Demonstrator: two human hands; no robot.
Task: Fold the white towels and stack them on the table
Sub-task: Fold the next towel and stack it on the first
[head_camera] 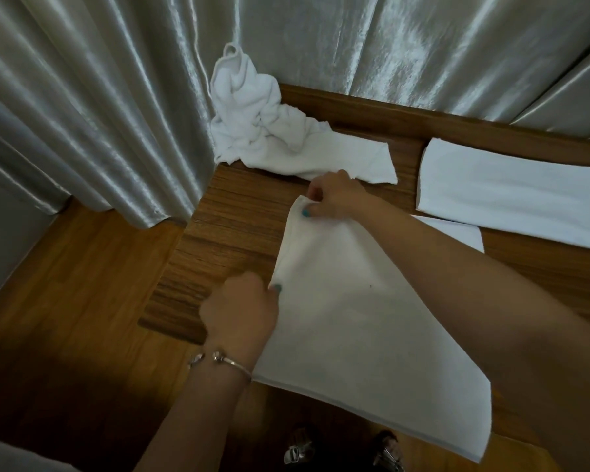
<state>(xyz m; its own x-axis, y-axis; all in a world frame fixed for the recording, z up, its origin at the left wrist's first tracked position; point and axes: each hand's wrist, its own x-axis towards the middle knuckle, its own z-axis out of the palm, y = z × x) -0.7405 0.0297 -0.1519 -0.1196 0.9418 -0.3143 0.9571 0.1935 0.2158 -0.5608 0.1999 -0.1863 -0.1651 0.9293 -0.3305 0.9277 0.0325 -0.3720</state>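
A white towel (pixel 355 321) hangs doubled over the wooden table (pixel 232 233), its lower edge drooping past the table's front. My left hand (pixel 242 308) pinches its near left corner between thumb and fingers. My right hand (pixel 334 197) pinches the far left corner, the forearm crossing over the towel. A crumpled white towel (pixel 263 131) lies at the table's back left against the curtain. A folded white towel (pixel 511 195) lies flat at the right, with a corner of another white towel (pixel 457 231) showing beside it.
Shiny silver curtains (pixel 116 97) hang behind and to the left of the table. Wooden floor (pixel 65 318) lies to the left and in front. Two feet in sandals (pixel 341 451) stand at the bottom of the view.
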